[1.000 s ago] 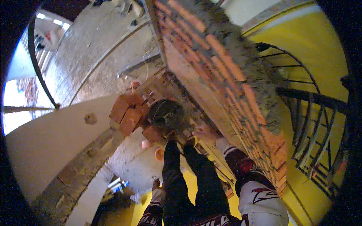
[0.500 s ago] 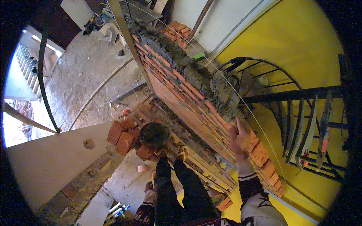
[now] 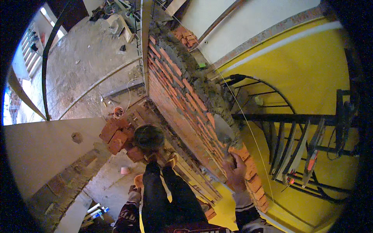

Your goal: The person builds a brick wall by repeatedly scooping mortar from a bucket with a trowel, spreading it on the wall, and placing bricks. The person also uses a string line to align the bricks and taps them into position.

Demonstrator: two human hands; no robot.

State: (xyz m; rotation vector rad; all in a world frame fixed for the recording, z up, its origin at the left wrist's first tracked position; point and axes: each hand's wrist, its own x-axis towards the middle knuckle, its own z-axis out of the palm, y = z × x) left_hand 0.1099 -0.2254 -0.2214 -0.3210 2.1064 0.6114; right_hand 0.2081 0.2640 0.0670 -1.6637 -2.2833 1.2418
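My right hand (image 3: 235, 171) is closed at the near end of a brick wall (image 3: 182, 105), its fingers curled round the hidden handle of a trowel. The trowel's grey blade (image 3: 223, 128) lies against the wet mortar (image 3: 206, 87) along the wall top. Bare orange bricks (image 3: 254, 182) continue the top course beside and below this hand. Low on the left, my left hand (image 3: 135, 194) hangs by my leg with its fingers curled. An orange rounded thing (image 3: 138, 180) shows just beyond its fingers; whether they hold it I cannot tell.
A dark bucket of mortar (image 3: 149, 136) and stacked bricks (image 3: 116, 134) stand by my feet on wooden planks (image 3: 186, 171). A taut string (image 3: 248, 128) runs along the wall. Right of it are a black metal stair frame (image 3: 287, 118) and a yellow wall (image 3: 311, 66).
My right hand has drawn back toward me along the wall, and the trowel blade now shows plainly on the mortar. The whole view has shifted, moving the scene leftward.
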